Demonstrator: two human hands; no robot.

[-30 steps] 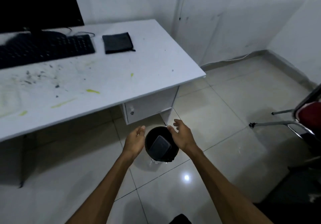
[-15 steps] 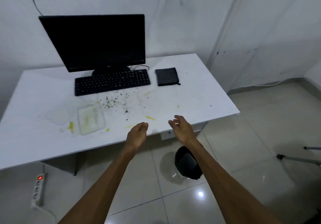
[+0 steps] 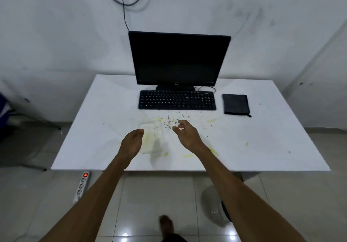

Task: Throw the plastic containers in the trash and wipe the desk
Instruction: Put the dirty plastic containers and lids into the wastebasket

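The clear plastic container [image 3: 153, 138] is faint against the white counter [image 3: 262, 138]; its left edge is hidden behind the left hand [image 3: 132, 143]. The trash bin [image 3: 225, 211] on the floor is mostly covered by the right forearm. Both the left hand and the right hand [image 3: 187, 135] hover released, fingers loosely curved, grasping nothing. Dark crumbs and yellow smears soil the smooth counter; a folded black cloth [image 3: 235, 104] lies beside the keyboard [image 3: 177, 99].

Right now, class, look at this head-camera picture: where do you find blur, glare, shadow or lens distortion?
Head view: both hands, left hand and right hand, look motion-smeared; the clear plastic container is faint against the white desk; a soft shadow falls beneath the hands; ceiling lights glare off the floor tiles; the wide-angle lens bows the desk edges.
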